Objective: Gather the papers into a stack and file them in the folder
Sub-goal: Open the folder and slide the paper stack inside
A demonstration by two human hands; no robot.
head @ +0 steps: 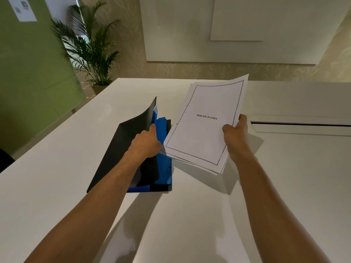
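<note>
The left hand (146, 141) hides the folder's (117, 149) inner pockets; sheets beneath the stack's (205, 122) top page stay unseen.

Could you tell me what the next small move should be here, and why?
Probably slide the stack of papers leftward into the folder. The right hand holds the stack lifted beside it, and the left hand holds the black cover raised, so the blue pockets are exposed.

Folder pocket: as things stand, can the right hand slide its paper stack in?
Probably yes. The left hand lifts the folder cover, exposing the blue dividers, and the right hand holds the paper stack just beside the opening with nothing between them.
</note>
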